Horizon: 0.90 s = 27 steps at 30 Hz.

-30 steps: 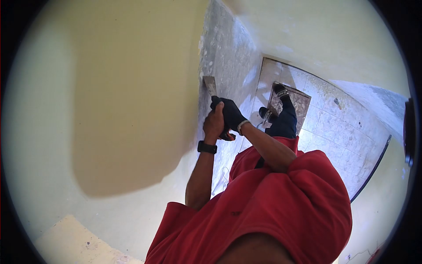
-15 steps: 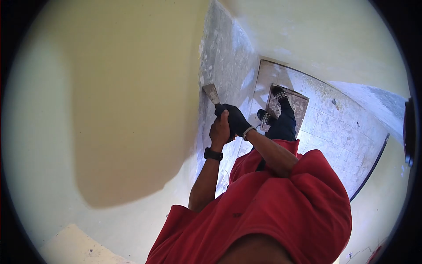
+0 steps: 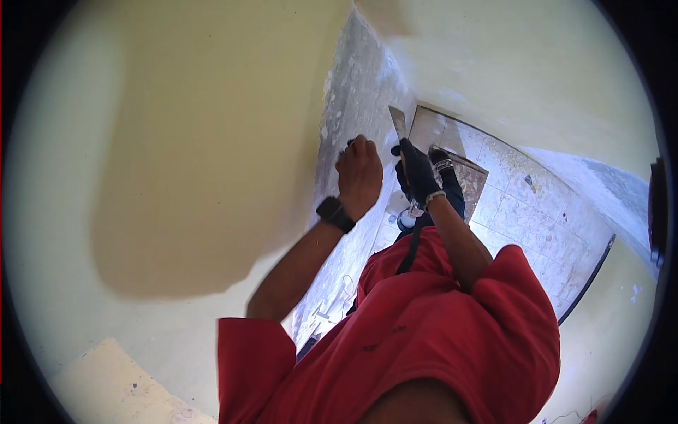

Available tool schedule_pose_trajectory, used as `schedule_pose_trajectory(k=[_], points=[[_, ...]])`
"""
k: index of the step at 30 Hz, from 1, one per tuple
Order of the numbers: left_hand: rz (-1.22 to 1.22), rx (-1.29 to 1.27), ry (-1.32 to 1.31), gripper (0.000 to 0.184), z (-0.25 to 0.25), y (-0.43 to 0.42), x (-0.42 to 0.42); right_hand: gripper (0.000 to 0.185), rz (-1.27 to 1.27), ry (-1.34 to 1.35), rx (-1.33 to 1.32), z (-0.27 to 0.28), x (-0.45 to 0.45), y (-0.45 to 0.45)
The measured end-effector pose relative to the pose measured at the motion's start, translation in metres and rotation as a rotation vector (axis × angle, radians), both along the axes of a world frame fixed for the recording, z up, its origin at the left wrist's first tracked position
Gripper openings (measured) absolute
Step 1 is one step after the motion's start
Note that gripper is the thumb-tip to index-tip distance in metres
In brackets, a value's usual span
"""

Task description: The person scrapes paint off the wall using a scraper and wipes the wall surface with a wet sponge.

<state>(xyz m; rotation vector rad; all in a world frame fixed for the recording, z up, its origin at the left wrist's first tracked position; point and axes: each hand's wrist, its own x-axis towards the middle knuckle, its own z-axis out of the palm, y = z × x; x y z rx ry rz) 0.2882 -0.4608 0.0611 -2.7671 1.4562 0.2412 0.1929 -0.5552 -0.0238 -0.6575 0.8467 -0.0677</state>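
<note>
My right hand (image 3: 418, 172), in a black glove, is closed round the handle of a scraper (image 3: 398, 122), whose flat metal blade points up and away from the wall. To its left, my bare left hand (image 3: 360, 177) wears a black watch (image 3: 335, 213) at the wrist. Its fingers are curled in front of the patchy grey part of the wall (image 3: 353, 85), with something small and dark at the fingertips that I cannot make out. The two hands are apart.
Yellowish wall (image 3: 205, 141) fills the left side, partly in shadow. Below are a stained tiled floor (image 3: 526, 212) and a brown board (image 3: 471, 180) by my feet. Another wall (image 3: 508, 71) rises at the upper right, and a dark strip (image 3: 587, 279) edges the floor.
My hands, together on the scraper before, have separated. The scraper has moved right, off the wall, in my right hand; my left hand has let go of it and risen beside the wall.
</note>
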Motion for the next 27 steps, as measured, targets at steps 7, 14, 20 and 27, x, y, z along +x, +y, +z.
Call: schedule_pose_trajectory(k=[7,14,20,27], points=[[-0.743,0.450,-0.783,0.033,-0.028,-0.038,0.105,0.050,0.018,0.064,0.040,-0.018,-0.052,-0.016],[-0.693,0.303,-0.846,0.026,0.035,-0.214,0.193,0.039,-0.030,0.197,-0.044,-0.062,-0.087,-0.045],[-0.756,0.373,-0.818,0.035,0.012,-0.148,0.176,0.032,-0.284,0.232,0.089,-0.059,-0.097,-0.068],[-0.680,0.629,-0.451,0.031,-0.001,-0.067,0.127,0.035,-0.365,0.172,0.068,-0.064,-0.118,-0.104]])
